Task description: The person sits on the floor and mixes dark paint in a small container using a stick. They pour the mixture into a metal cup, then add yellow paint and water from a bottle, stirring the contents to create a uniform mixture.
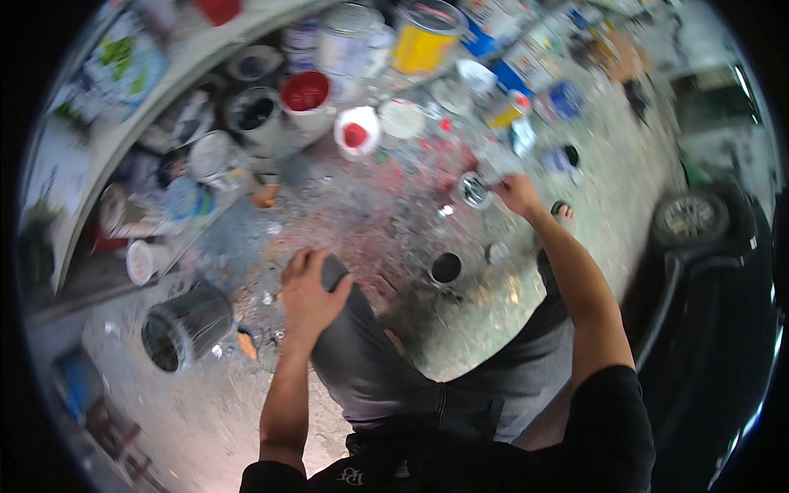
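Observation:
My left hand point(311, 289) rests on my left knee with its fingers laid over the grey trousers and holds nothing. My right hand point(519, 196) reaches out past my right knee. Its fingers are closed at the rim of a small round cup point(474, 190) with a silvery, dark inside. Blur hides whether they pinch the rim itself or something thin in the cup. Nearer to me, between my legs, a can with dark contents point(445, 269) stands on the floor. A small clear round piece point(497, 252) lies beside it.
Paint cans and tubs crowd the far side, among them a tub with red inside point(306, 92), a white-rimmed red one point(357, 133) and a yellow can point(427, 37). A dark bucket point(187, 327) lies at the left. A black car point(707, 329) stands at the right.

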A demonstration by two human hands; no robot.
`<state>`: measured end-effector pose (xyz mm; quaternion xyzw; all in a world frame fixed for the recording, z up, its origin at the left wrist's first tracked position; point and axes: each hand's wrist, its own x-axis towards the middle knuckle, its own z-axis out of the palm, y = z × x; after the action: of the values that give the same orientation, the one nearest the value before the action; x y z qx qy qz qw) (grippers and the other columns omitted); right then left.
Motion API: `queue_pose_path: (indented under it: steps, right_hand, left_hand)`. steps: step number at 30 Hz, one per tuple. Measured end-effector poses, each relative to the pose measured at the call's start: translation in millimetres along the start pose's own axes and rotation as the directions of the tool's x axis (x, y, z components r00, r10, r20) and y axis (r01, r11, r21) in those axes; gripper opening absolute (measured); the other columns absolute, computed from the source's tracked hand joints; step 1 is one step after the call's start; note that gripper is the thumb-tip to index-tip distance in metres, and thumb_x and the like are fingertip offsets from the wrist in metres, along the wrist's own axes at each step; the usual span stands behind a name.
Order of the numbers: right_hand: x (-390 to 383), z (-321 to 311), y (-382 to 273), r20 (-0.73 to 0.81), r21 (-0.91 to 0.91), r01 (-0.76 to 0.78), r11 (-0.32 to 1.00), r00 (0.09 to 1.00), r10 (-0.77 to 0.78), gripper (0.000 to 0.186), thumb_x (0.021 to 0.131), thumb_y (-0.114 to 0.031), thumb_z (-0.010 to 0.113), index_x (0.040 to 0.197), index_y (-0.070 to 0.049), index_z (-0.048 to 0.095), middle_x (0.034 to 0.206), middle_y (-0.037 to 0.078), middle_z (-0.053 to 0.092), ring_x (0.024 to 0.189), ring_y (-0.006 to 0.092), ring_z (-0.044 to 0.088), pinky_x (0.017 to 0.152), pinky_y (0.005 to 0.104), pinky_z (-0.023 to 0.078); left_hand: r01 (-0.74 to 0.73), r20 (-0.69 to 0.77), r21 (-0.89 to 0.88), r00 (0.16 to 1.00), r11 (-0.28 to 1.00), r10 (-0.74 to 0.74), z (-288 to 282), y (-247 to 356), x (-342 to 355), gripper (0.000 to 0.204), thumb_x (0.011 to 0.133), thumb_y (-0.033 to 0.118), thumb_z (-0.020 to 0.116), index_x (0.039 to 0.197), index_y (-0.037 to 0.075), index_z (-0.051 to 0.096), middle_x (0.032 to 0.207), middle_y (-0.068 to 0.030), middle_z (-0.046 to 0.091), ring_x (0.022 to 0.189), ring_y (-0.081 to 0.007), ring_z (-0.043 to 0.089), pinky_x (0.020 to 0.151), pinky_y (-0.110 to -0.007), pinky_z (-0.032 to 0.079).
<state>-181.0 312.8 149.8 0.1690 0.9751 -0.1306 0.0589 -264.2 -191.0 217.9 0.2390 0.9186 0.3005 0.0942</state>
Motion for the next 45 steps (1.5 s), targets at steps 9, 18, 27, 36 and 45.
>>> queue_pose_path:
  steps: [9,18,27,36,45]
  right_hand:
    - [-3,-26,-21,0.136,0.176,0.013,0.984,0.990,-0.038,0.037,0.089,-0.036,0.071,0.083,0.001,0.067,0.074,0.023,0.062,0.070,0.0393,0.062,0.066,0.0439,0.049]
    - [-7,-16,10,-0.023,0.348,0.290,0.891,0.953,-0.301,0.023,0.094,-0.025,0.068,0.093,-0.002,0.070,0.082,0.018,0.065,0.075,0.0360,0.063,0.068,0.0442,0.049]
    - [9,-13,26,-0.053,0.174,0.551,0.816,0.833,-0.551,0.027,0.094,-0.020,0.063,0.080,0.003,0.059,0.080,0.020,0.062,0.078,0.0421,0.062,0.068,0.0499,0.049]
    - [-9,-14,34,-0.126,0.220,0.602,0.768,0.798,-0.589,0.027,0.094,-0.019,0.063,0.078,0.002,0.058,0.076,0.018,0.060,0.073,0.0406,0.060,0.065,0.0478,0.049]
    - [-4,-11,38,-0.231,0.139,0.662,0.736,0.745,-0.626,0.027,0.093,-0.019,0.064,0.076,0.001,0.058,0.079,0.018,0.062,0.074,0.0395,0.061,0.066,0.0487,0.050]
  left_hand:
    - [-0.049,0.102,-0.395,0.990,0.917,0.096,-5,12,31,0.018,0.084,0.011,0.071,0.099,0.001,0.074,0.093,-0.0129,0.071,0.088,-0.0279,0.070,0.084,-0.034,0.053]
    - [0.065,0.528,-0.450,0.824,0.891,0.206,104,84,150,0.018,0.092,0.013,0.065,0.097,-0.003,0.071,0.083,-0.0065,0.073,0.075,-0.0109,0.067,0.068,-0.027,0.052]
    - [0.582,0.491,-0.494,0.800,0.646,-0.345,272,128,166,0.020,0.086,0.016,0.072,0.093,-0.003,0.074,0.081,-0.0115,0.074,0.071,-0.0166,0.069,0.060,-0.031,0.053]
    - [0.652,0.504,-0.668,0.750,0.358,-0.428,326,142,146,0.018,0.096,0.016,0.065,0.108,0.004,0.069,0.093,-0.0044,0.073,0.081,-0.0130,0.069,0.069,-0.026,0.051]
    - [0.592,0.415,-0.714,0.788,0.374,-0.455,332,148,147,0.012,0.094,0.011,0.065,0.101,0.002,0.071,0.088,-0.0060,0.074,0.072,-0.0130,0.070,0.060,-0.023,0.052]
